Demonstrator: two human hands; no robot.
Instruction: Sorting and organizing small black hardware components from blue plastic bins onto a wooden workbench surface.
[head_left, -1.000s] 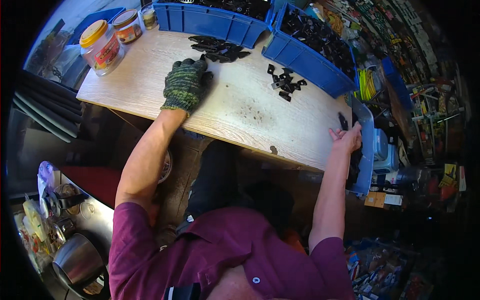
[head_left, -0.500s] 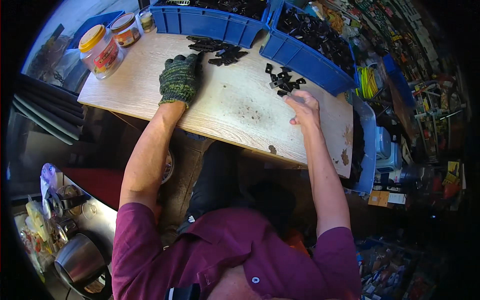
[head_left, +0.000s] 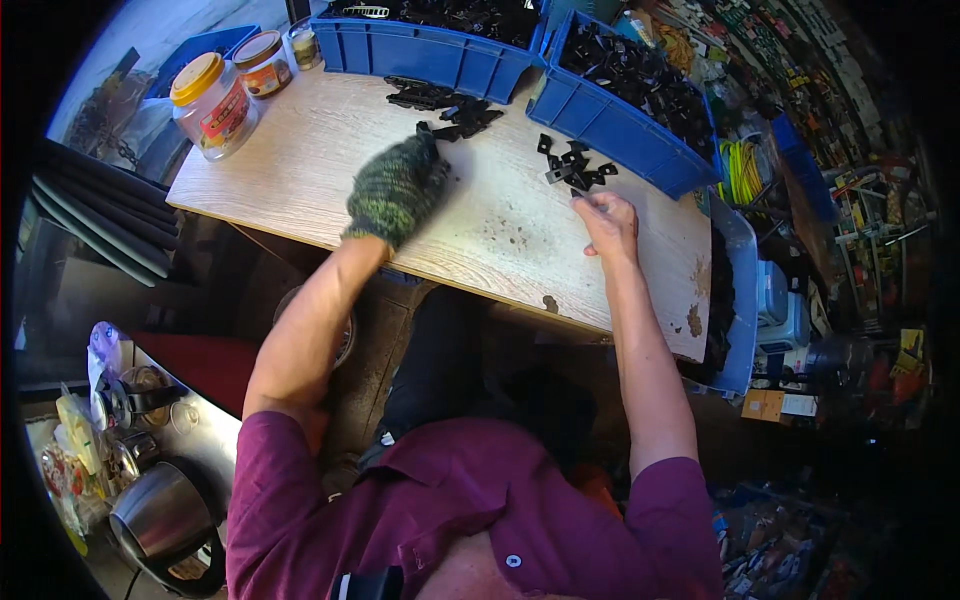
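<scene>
The gloved left hand (head_left: 395, 190) is curled beside the long parts (head_left: 470, 118) near the far edge of the worktop (head_left: 310, 150); the right hand (head_left: 612, 225), half closed, meets the small parts (head_left: 573, 160) toward the far right corner; whether either grips one, I cannot tell.

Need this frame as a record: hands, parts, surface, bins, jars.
left hand: gloved, fingertips by the long black pieces; grip unclear
right hand: bare, fingertips at the near side of the small black pieces; unclear whether it pinches one
surface: pale table, stained in places
bins: left blue bin and right blue bin along the far side, both holding black parts; light blue bin at the right edge
jars: yellow-lidded jar, brown-lidded jar, far left
</scene>
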